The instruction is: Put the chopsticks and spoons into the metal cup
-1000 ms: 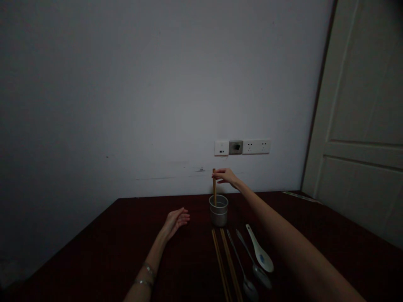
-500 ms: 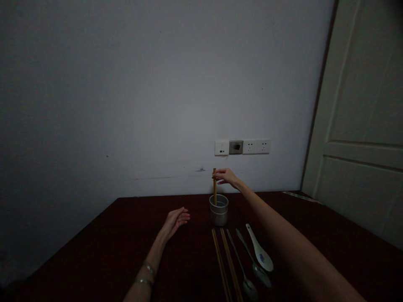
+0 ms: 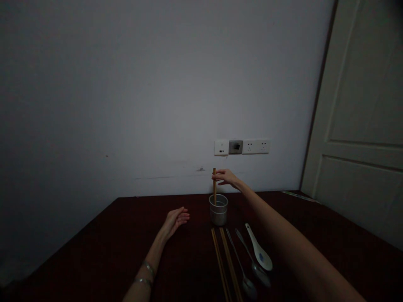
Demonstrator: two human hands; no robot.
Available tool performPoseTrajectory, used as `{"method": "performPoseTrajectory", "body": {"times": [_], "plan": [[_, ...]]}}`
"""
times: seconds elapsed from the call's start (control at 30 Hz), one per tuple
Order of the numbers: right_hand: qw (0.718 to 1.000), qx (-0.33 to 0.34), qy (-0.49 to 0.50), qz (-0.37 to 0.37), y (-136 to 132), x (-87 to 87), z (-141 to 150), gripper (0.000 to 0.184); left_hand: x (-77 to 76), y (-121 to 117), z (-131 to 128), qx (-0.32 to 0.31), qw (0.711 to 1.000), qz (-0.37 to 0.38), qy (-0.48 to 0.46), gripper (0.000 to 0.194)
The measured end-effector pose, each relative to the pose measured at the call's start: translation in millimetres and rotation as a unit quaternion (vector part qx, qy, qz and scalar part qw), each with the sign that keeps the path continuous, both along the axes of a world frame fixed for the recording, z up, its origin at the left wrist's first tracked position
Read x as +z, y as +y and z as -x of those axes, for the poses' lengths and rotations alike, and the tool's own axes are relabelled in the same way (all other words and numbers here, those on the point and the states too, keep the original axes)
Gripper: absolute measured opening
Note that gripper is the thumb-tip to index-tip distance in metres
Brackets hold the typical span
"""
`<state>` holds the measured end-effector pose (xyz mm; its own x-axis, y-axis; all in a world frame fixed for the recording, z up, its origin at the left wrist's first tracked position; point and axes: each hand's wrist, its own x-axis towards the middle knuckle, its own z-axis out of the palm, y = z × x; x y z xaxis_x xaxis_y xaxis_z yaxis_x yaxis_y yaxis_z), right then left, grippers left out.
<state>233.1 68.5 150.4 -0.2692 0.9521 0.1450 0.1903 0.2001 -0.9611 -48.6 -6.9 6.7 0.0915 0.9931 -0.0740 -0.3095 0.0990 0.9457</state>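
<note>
Chopsticks (image 3: pixel 214 189), upright, pinched near the top by right hand (image 3: pixel 227 176), lower ends inside metal cup (image 3: pixel 218 216). Left hand (image 3: pixel 175 221): loosely extended, nothing held. Risk: cup, unsteadied, could be tipped if its rim were pressed by the chopsticks.

Single cam., head-worn, at wearer's own viewpoint. Faces fwd. & slightly down, approx. square to wall (image 3: pixel 176 105), which fills most of upper frame. Table (image 3: pixel 100 251) seen from above at low slant, running from bottom edge back to wall. Door (image 3: pixel 362 176) cut off at R edge. Arms (image 3: pixel 286 239) nearest, entering at bottom; L hand (image 3: pixel 174 221), R hand (image 3: pixel 227 177) & cup (image 3: pixel 218 216) mid-dist., lower half; wall behind.
</note>
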Motion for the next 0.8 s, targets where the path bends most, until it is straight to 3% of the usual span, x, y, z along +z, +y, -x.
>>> {"method": "performPoseTrajectory", "body": {"times": [0.13, 0.27, 0.37, 0.53, 0.67, 0.8], "plan": [[0.999, -0.027, -0.019, -0.008, -1.6, -2.6, -18.5, 0.053, -2.1, 2.2, 1.3, -0.001, 1.000, -0.004, 0.001, 0.021], [0.991, -0.102, -0.088, -0.014, -5.1, -17.7, -52.7, 0.054, -0.7, 1.5, 1.4, -0.006, 1.000, -0.011, -0.004, 0.019], [0.969, -0.168, -0.178, -0.024, -13.6, -39.3, -79.5, 0.045, 1.7, 0.2, 0.0, -0.003, 1.000, -0.008, 0.001, 0.019], [0.941, -0.218, -0.256, -0.037, -48.4, -82.5, -110.2, 0.037, 3.5, 0.1, -1.4, 0.003, 1.000, -0.005, 0.009, 0.018], [0.917, -0.239, -0.319, -0.037, -85.2, -112.6, -117.1, 0.045, 2.8, -0.1, -0.9, 0.000, 1.000, -0.021, 0.012, 0.017], [0.861, -0.231, -0.452, -0.042, -114.8, -132.6, -113.7, 0.044, 2.6, -1.3, -1.4, -0.007, 0.999, -0.035, 0.017, 0.016]]}}
